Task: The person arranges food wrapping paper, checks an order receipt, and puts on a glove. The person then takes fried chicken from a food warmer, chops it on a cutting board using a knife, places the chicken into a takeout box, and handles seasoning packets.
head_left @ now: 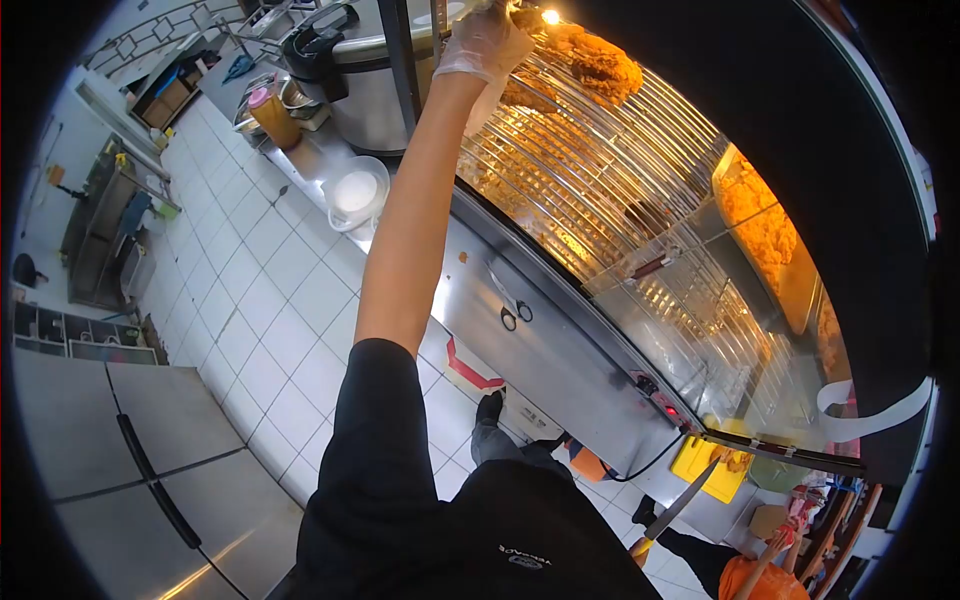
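Note:
My left hand (pixel 490 45), in a clear plastic glove, reaches into a lit food warmer at the top edge of the head view. Its fingers are mostly hidden by the glove and the frame edge. Beside it, pieces of fried chicken (pixel 595 65) lie on a wire rack (pixel 590 150). At the lower right, my right hand (pixel 638 549) is closed around the yellow handle of a long knife (pixel 682 503); only a small part of this hand shows past my black shirt. The blade points toward a yellow cutting board (pixel 705 470) with browned food pieces (pixel 735 460) on it.
Scissors (pixel 513 310) lie on the steel counter (pixel 470 290) below the warmer. A tray of fried food (pixel 762 215) stands inside it. A white tub (pixel 355 192), sauce bottle (pixel 272 115) and large pot (pixel 365 100) are further left. A co-worker in orange (pixel 765 578) is at lower right.

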Motion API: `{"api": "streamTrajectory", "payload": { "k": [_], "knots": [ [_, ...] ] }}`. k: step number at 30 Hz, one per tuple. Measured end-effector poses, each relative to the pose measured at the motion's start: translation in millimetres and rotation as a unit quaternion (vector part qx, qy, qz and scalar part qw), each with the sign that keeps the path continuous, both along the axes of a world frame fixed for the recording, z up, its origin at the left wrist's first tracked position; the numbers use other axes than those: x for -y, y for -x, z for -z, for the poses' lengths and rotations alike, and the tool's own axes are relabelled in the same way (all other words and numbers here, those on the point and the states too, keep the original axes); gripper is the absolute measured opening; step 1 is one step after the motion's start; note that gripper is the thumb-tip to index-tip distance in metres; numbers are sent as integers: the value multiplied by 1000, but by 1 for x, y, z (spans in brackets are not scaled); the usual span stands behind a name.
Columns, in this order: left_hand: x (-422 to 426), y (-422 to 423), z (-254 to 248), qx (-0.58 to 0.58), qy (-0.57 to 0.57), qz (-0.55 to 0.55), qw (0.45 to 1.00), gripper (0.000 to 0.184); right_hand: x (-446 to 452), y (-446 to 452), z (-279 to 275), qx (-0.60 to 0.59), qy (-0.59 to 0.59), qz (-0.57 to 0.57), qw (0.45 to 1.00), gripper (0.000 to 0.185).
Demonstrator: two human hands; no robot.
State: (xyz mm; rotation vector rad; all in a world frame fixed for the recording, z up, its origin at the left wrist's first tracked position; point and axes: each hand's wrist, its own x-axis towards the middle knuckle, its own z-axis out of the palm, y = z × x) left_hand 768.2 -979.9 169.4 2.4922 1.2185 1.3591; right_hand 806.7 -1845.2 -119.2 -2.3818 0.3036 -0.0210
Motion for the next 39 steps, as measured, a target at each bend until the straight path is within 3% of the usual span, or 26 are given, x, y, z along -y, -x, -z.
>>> {"api": "streamTrajectory", "payload": {
  "k": [3,5,7,9,11,13,15,21,24,26,30,33,36,39],
  "knots": [
    [-8,2,-10,-52,38,11,998,49,-4,4,3,5,9,-3,1000,38],
    [2,10,-13,123,172,116,971,41,-7,5,5,8,11,-6,1000,38],
    [37,26,-15,287,296,218,884,36,-8,6,6,11,11,-6,1000,38],
    [78,38,-16,430,406,310,745,35,-6,7,7,12,9,-8,1000,38],
    [124,47,-13,538,422,348,641,38,-2,10,8,17,4,-12,1000,37],
    [151,52,10,524,497,417,552,41,8,9,9,26,-6,-25,999,37],
    [203,50,13,511,573,371,522,45,18,11,9,27,-14,-18,999,37],
    [310,24,78,335,691,533,355,48,-13,10,-32,-45,-32,71,996,39],
    [381,2,94,82,750,544,368,57,7,3,-15,-70,-71,79,992,34],
    [437,-32,100,-84,773,543,317,55,18,-3,-11,-81,-51,83,992,39],
    [567,-110,178,-230,689,599,337,43,41,-25,-8,-90,9,46,995,45],
    [645,-185,271,-323,544,594,497,47,59,-54,-15,-48,46,-30,997,41],
    [697,-229,288,-312,455,448,704,48,89,-94,-24,-88,71,-136,984,44],
    [717,-260,329,-249,432,428,754,42,110,-138,-26,-159,100,-183,965,47]
  ]
}}
